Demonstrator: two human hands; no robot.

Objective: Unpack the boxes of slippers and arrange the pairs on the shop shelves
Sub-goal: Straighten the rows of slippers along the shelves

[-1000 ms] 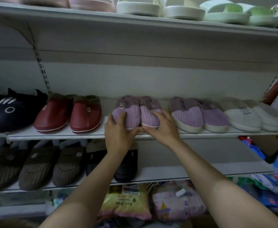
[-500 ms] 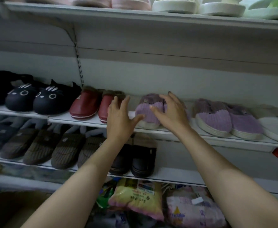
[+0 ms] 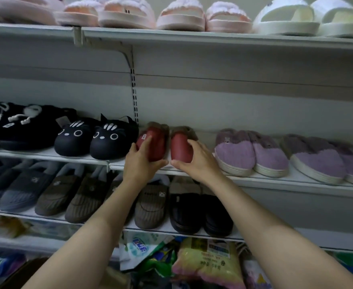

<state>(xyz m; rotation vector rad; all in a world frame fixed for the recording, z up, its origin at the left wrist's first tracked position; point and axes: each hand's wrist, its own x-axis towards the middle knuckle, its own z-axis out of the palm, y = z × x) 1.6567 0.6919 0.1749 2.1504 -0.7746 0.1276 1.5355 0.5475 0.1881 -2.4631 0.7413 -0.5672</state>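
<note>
No writing can be read. The left red slipper (image 3: 153,142) carries a small white tag (image 3: 144,136), its print too blurred. Below that slipper, under the lowest shelf, the yellow packet (image 3: 208,260) and green-white packet (image 3: 141,248) show print, also too blurred to read.

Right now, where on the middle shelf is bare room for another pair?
Little: a narrow gap between the red slippers and the nearest purple pair. The middle shelf is otherwise packed: cat slippers touch the red pair, which both hands hold.
</note>
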